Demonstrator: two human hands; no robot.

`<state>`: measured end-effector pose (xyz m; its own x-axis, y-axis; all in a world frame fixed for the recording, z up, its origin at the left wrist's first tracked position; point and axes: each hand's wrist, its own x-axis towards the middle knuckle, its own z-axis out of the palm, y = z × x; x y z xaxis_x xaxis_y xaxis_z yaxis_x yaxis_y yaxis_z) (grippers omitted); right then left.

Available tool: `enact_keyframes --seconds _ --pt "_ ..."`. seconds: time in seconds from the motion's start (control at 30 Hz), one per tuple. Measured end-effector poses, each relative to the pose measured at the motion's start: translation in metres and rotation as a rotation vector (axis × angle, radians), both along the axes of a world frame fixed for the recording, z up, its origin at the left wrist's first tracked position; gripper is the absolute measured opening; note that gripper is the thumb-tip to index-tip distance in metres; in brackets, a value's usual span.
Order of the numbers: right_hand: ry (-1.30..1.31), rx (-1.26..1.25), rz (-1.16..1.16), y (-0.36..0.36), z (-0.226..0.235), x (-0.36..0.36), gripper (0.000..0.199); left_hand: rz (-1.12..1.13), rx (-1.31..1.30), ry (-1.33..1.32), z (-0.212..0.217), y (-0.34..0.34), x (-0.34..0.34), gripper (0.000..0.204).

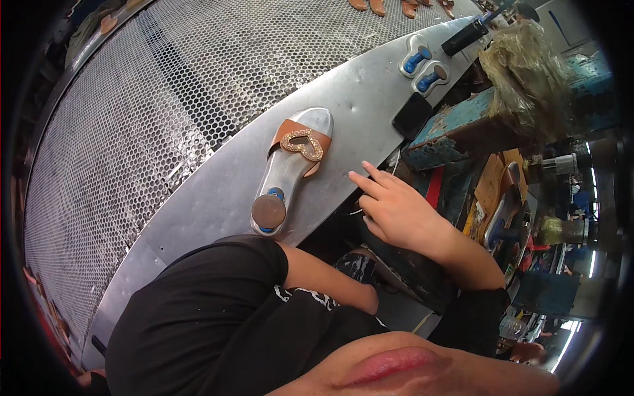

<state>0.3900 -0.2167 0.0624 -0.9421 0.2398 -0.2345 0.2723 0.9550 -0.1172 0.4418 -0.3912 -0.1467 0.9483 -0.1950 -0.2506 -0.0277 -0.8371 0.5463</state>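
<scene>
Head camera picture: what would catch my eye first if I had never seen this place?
Most likely the sandal with its tan strap and glittering heart, sitting on a silver foot form in the middle of the metal ledge. Beside it to the right, the right hand rests at the ledge's edge, empty, fingers pointing toward the sandal. Behind stretches a big curved mesh surface full of small holes.

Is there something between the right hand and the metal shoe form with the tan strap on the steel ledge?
Nothing visible stands between them. The right hand rests at the edge of the steel ledge, and only bare metal lies between its fingertips and the shoe form.
</scene>
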Motion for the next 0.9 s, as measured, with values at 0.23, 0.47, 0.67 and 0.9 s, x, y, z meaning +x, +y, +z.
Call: enact_keyframes --seconds 0.23,0.47,0.67,0.9 --pt "-0.016 -0.023 -0.048 0.005 -0.017 0.002 0.039 0.069 -0.027 0.044 -0.012 -0.005 0.016 0.028" --pt "-0.183 -0.226 0.104 -0.008 -0.032 -0.006 0.030 -0.068 0.079 0.050 -0.095 -0.052 0.039 0.033" --pt "-0.110 -0.263 0.055 -0.012 -0.029 0.004 0.026 0.007 -0.059 0.044 -0.024 -0.026 0.005 0.031" --pt "0.435 -0.230 0.053 -0.029 -0.003 -0.035 0.028 0.126 -0.165 -0.085 -0.188 -0.073 0.107 0.037"
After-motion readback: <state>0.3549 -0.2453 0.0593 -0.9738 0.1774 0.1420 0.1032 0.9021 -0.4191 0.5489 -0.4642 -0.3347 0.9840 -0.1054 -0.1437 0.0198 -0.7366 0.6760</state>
